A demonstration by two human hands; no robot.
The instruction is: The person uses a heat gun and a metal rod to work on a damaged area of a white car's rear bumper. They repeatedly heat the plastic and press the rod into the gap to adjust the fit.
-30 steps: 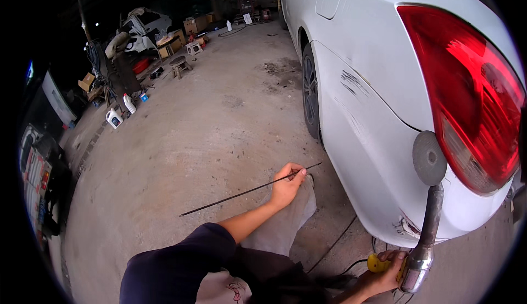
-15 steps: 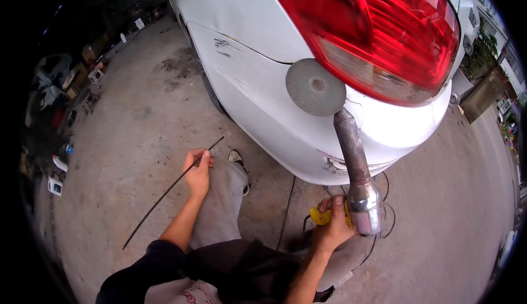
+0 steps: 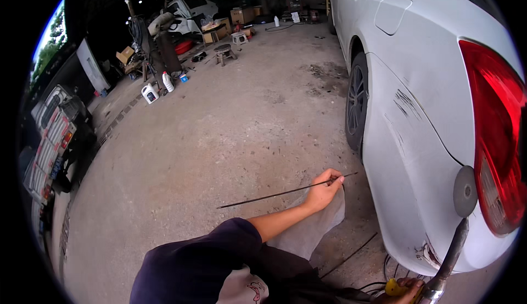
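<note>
My left hand (image 3: pixel 323 190) is closed in a pinch on a thin black rod (image 3: pixel 274 195), held over the floor beside the car's rear bumper. At the lower right, my right hand (image 3: pixel 407 291), partly cut off by the lower edge, grips the yellow handle of a hot-air gun (image 3: pixel 449 257). Its long metal nozzle points up at the bumper. Just above the nozzle tip, a round grey abrasive disc (image 3: pixel 465 191) with a centre hole sits against the bumper beside the red tail light (image 3: pixel 497 134). What keeps the disc there I cannot tell. The white bumper (image 3: pixel 403 194) has dark scratches and a damaged lower patch.
A rear wheel (image 3: pixel 357 102) stands ahead of the bumper. Cables (image 3: pixel 387 268) lie under it. Across the concrete floor are white jugs (image 3: pixel 150 93), a small stool (image 3: pixel 224 54) and boxes (image 3: pixel 241 16). A truck (image 3: pixel 55 145) stands at far left.
The view has swung left, so the car and hot-air gun now sit farther right in the picture. Both hands keep their grips; the rod now lies more level.
</note>
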